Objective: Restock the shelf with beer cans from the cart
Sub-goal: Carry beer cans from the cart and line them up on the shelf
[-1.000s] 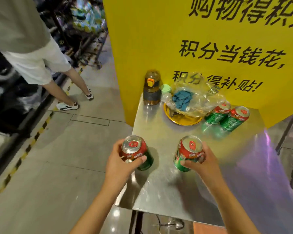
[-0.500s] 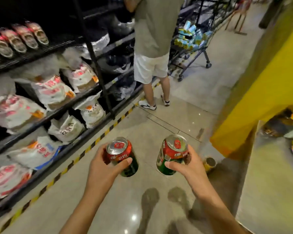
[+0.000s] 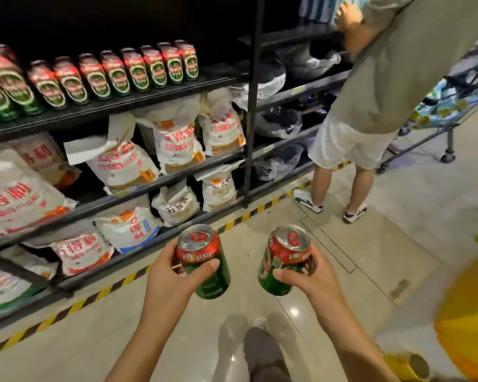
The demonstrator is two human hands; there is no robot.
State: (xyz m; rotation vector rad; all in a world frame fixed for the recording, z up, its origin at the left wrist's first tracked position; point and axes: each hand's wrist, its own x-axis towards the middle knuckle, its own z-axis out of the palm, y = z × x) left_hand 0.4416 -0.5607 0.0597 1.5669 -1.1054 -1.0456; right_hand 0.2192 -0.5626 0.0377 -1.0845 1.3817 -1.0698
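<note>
My left hand [image 3: 171, 274] grips a red-and-green beer can [image 3: 204, 260] upright at waist height. My right hand [image 3: 308, 277] grips a second can [image 3: 284, 257] of the same kind, tilted slightly left. Both cans hang over the floor in front of a black shelf unit [image 3: 138, 99]. A row of several matching beer cans [image 3: 116, 73] stands on its upper shelf at the upper left, with bare shelf to the right of the row.
White sacks [image 3: 174, 139] fill the lower shelves. A person in white shorts [image 3: 342, 144] stands at the shelf to the right, beside a shopping cart [image 3: 447, 111]. Yellow-black tape [image 3: 122, 281] lines the floor along the shelf. A yellow display [image 3: 469, 321] is at my right.
My view has swung left from the metal cart top to the shelf. Both hands carried their cans along, and the beer row on the upper shelf has come into sight.
</note>
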